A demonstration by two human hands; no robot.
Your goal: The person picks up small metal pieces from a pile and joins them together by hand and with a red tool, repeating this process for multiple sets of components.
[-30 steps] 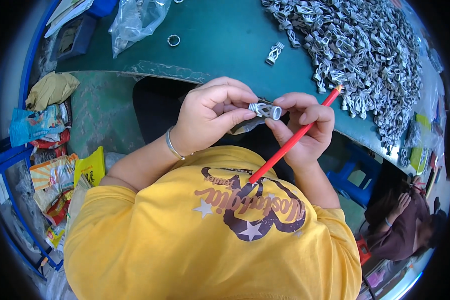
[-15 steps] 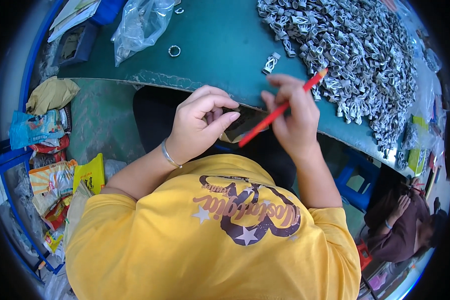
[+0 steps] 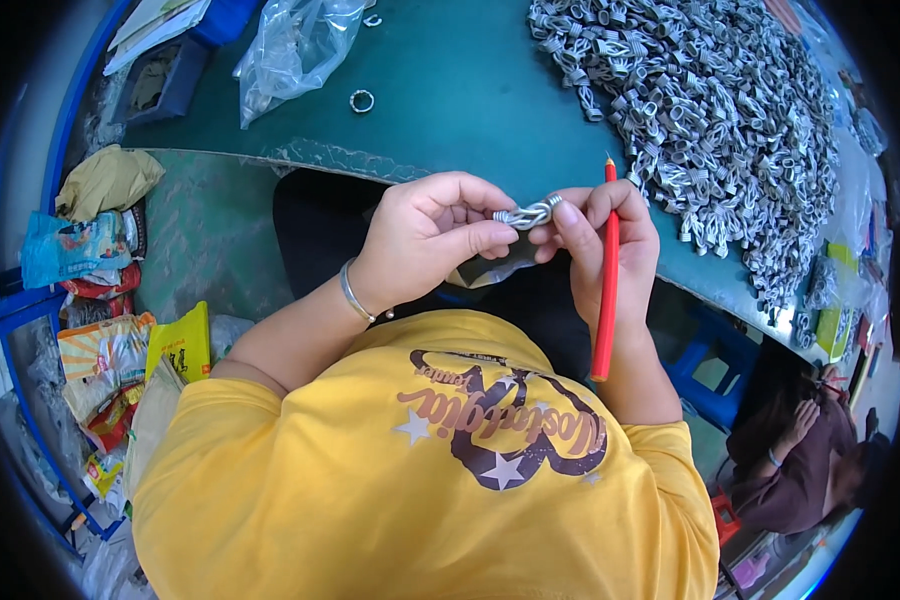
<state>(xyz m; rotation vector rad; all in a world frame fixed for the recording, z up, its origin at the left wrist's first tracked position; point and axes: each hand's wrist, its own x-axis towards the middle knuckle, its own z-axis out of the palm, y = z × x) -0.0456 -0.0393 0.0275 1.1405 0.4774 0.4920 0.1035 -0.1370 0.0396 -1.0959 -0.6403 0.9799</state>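
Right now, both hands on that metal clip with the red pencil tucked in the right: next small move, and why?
Probably swing the red pencil tip down to the metal clip. The left hand and right hand pinch the clip between fingertips above the table edge, so it looks steady. The pencil lies along the right palm, tip pointing up and away from the clip, touching nothing.
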